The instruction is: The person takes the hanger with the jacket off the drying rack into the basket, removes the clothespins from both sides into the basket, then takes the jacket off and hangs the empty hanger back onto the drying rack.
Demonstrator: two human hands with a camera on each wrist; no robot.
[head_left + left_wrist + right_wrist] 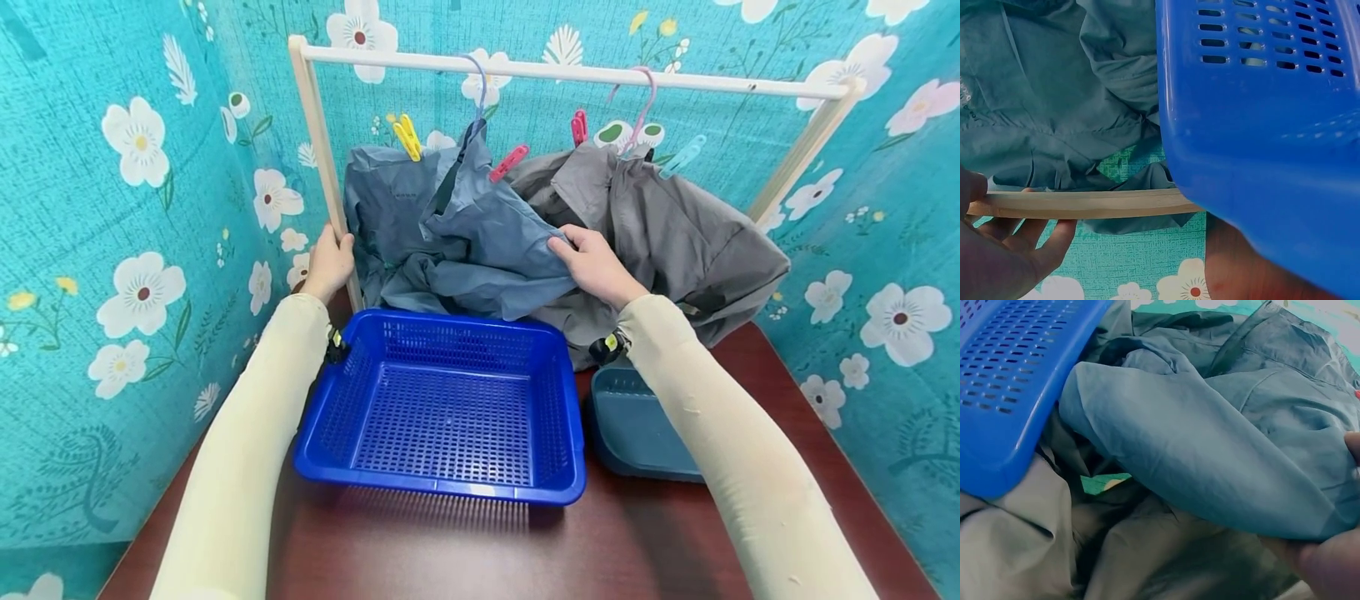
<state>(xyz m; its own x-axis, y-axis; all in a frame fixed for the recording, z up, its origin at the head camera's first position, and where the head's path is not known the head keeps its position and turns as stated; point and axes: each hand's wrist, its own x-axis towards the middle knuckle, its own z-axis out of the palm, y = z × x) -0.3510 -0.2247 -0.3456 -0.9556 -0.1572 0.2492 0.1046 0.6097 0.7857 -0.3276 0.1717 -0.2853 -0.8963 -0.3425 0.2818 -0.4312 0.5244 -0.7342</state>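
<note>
Left hand wrapped round the wooden post of the rack. Above and right of that hand, a yellow clip on the blue-grey garment, which hangs between the two hands, lower folds bunched, from a lilac hanger hooked on the crossbar. Below and between the hands, a blue basket on the desk. Up and left of the right hand, a pink clip on the same garment. Right hand pinches that garment's edge, cloth stretched toward it. Below the right hand, partly behind the sleeve, a dark teal basin. Beyond and right of it, a grey garment on a pink hanger, a pale blue clip on its shoulder. Step in hand, as I read it: straightening the blue-grey garment, rack braced by the left hand. Next move probably calls for a gentle outward pull to free the folds, post held firm; too hard a tug could tip the rack or slip a clip.
</note>
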